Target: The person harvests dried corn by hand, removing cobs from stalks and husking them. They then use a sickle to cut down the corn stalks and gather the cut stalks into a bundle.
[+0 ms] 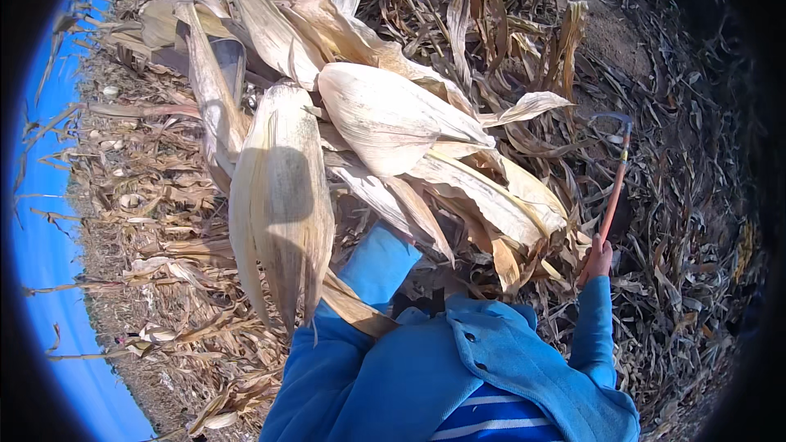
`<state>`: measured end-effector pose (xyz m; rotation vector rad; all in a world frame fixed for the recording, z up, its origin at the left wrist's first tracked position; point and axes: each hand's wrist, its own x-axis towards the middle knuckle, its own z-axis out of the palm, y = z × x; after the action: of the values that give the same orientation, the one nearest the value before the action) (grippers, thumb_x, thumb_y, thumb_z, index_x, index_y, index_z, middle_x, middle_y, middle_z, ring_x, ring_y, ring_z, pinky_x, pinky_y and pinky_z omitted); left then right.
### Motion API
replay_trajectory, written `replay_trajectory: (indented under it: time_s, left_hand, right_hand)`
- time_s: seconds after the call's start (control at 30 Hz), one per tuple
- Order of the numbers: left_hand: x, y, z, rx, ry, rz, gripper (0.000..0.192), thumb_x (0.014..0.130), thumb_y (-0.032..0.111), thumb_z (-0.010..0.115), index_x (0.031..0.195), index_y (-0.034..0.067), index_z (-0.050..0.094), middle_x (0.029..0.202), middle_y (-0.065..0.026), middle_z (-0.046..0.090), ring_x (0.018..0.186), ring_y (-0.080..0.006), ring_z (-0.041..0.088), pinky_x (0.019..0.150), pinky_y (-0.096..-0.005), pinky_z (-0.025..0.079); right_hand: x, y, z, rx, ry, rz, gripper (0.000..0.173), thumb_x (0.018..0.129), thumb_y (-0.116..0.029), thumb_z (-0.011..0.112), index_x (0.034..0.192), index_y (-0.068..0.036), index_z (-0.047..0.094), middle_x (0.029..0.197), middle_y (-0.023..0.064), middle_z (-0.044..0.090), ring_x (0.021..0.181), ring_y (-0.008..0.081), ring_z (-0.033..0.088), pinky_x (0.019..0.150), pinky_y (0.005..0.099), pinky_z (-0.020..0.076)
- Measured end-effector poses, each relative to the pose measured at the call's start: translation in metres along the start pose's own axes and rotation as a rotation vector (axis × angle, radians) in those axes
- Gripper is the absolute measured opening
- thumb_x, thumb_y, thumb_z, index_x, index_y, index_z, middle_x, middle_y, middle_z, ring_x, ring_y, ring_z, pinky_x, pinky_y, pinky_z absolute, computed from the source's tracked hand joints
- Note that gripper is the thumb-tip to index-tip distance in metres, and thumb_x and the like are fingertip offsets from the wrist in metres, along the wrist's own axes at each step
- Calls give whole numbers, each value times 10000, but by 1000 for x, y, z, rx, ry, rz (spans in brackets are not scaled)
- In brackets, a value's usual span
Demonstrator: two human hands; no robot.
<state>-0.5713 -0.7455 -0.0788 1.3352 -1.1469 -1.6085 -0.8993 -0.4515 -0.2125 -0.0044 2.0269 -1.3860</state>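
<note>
My right hand [600, 259] grips the orange handle of a sickle [616, 190], out to the right. Its thin curved blade is at the far end, above dry leaf litter. My left hand is almost wholly hidden behind dry maize husks; only its light blue cuff [379, 261] shows below them, so its grip cannot be seen. In front of my chest stands a bunch of dry maize stalks and leaves [485, 190]. Large husk-covered maize ears [282, 196] hang on it, one pale ear [393, 116] near the middle. A dry leaf [356, 307] lies across my left sleeve.
Dry leaves and broken stalks [663, 294] cover the ground at right, with bare soil [614, 43] at upper right. A cut stalk stub [571, 43] stands there. At left, more flattened maize litter [166, 196] spreads out, with stalks [67, 285] poking up against blue sky.
</note>
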Motion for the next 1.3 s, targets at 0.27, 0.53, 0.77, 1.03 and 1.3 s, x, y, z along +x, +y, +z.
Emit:
replay_trajectory:
  time_s: [0.27, 0.53, 0.77, 1.03, 1.3]
  left_hand:
    - [127, -86, 109, 519, -193, -187, 313, 791, 227, 714, 995, 32, 579, 795, -62, 548, 735, -172, 561, 573, -356, 437]
    - [97, -153, 47, 268, -356, -524, 350, 818, 231, 681, 1055, 5, 556, 933, -63, 603, 857, -160, 584, 707, -336, 484]
    - [-40, -206, -111, 451, -173, -629, 349, 852, 227, 648, 1126, 33, 552, 934, -43, 612, 833, -160, 613, 682, -342, 516]
    - [-245, -208, -248, 165, 442, -781, 235, 878, 158, 541, 1063, 12, 549, 903, -120, 620, 805, -236, 638, 643, -359, 541]
    - [-355, -290, -279, 549, 217, -688, 324, 855, 154, 593, 1118, -32, 555, 937, -162, 652, 797, -234, 657, 658, -333, 551]
  right_hand:
    - [-66, -35, -64, 174, 75, -122, 232, 930, -323, 517, 897, -103, 450, 579, -26, 423, 404, 62, 387, 340, 208, 308]
    - [-98, -63, 3, 27, -240, -123, 199, 898, -248, 553, 916, -79, 450, 612, -20, 437, 453, 67, 397, 392, 220, 306]
    - [-37, -87, 94, -871, -732, -673, 345, 847, -333, 599, 981, -69, 422, 771, 231, 612, 712, 432, 594, 612, 501, 463]
    - [146, -12, 297, -1154, -575, -250, 516, 820, -422, 540, 1136, -14, 537, 1077, 237, 611, 993, 379, 602, 862, 445, 470]
    - [202, -54, 406, -678, -613, 154, 367, 847, -357, 540, 640, -54, 568, 551, 96, 551, 460, 204, 546, 380, 365, 367]
